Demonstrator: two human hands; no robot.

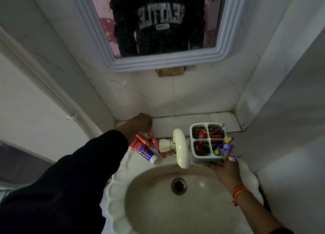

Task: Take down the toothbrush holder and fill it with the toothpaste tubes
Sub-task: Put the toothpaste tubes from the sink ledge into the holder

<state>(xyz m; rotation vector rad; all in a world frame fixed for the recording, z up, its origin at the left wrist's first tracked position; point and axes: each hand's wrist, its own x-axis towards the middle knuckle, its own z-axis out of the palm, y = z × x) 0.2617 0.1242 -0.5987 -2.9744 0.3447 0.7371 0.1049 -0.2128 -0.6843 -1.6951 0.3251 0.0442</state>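
Observation:
A pale four-compartment toothbrush holder [207,140] is held over the sink's right rim, gripped from below by my right hand [221,168]. Red toothpaste tubes stand in three of its compartments; a purple and yellow flowery item [226,147] fills the front right one. My left hand [140,123] reaches to the sink's back left rim and pinches the upper end of a slim red tube [155,143]. Beside it lie a red-and-blue Colgate tube [144,150] with a white cap and a smaller red tube [142,139].
A cream tap [181,149] with a square knob curves over the oval basin [193,207] between my hands. A tiled ledge [175,122] runs behind the sink. A framed mirror [158,57] hangs above. Walls close in on both sides.

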